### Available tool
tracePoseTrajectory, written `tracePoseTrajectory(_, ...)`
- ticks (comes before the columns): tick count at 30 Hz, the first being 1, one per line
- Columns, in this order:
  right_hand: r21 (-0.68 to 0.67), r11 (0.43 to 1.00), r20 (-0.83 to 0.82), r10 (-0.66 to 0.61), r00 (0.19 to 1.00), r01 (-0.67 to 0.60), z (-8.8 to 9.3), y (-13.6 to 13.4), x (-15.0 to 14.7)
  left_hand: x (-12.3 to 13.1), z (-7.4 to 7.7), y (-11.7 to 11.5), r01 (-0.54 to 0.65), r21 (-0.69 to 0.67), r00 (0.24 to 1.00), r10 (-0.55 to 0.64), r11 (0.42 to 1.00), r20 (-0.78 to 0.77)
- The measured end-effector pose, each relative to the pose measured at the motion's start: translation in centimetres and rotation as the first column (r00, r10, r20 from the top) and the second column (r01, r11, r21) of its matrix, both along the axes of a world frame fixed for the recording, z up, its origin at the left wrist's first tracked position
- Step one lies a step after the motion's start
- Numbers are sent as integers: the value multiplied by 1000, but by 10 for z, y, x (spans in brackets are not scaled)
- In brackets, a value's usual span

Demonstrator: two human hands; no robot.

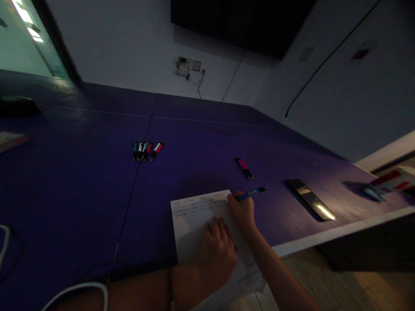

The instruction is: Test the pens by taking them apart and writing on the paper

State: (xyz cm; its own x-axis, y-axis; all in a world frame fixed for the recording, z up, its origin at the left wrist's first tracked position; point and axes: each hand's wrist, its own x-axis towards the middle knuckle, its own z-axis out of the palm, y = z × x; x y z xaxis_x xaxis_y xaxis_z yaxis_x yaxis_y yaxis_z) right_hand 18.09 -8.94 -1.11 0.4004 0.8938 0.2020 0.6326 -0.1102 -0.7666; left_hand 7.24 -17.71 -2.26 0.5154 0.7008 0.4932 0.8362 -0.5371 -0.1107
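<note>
A white sheet of paper (188, 233) with several lines of handwriting at its top lies near the table's front edge. My right hand (242, 211) grips a blue pen (254, 193) at the sheet's upper right corner; the pen's back end points right, and its tip is hidden by the fingers. Resting on the middle of the paper is my left hand (218, 248), fingers laid out on the sheet and holding nothing. Beyond my right hand lie pink-and-black pens (244, 168), side by side.
The purple table (97, 181) bears several pens (144, 151) at left centre and a dark, shiny phone-like object (309, 199) on the right. A white cable (81, 286) loops at lower left. A black screen (240, 21) hangs on the wall behind.
</note>
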Motion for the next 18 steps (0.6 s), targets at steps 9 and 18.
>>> tracePoseTrajectory(9,5,1000,-8,-6,1000,6,3,0,-2,0,-1,1,3,2,1000,-3,1000,-18)
tracePoseTrajectory(18,21,1000,43,21,999,-22,2,0,-2,2,-4,-1,-23,18,1000,22,1000,15)
